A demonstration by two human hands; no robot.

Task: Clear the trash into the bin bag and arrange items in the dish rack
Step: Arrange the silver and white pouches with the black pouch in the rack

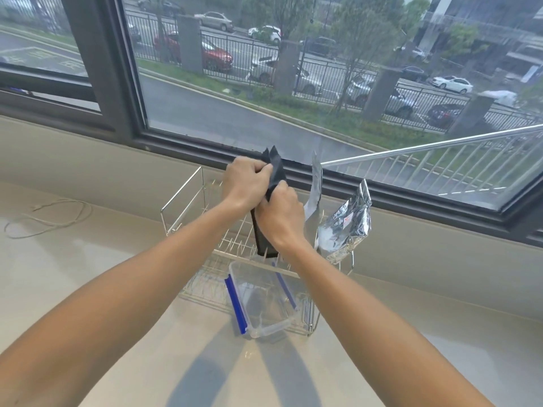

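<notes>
A folded black bin bag (274,168) hangs upright above the wire dish rack (182,201). My left hand (246,183) pinches its upper edge and my right hand (279,214) grips it just below, both shut on it. A clear plastic container with blue clips (261,301) lies tilted in the rack's near end. A crumpled silver foil pouch (346,224) leans against the rack's right side. A thinner foil strip (316,186) stands behind my right hand, next to the pouch.
The rack stands on a pale counter (88,274) under a large window. A loose cord (50,215) lies on the counter at the left. A metal rod (426,146) slants across the window at the right.
</notes>
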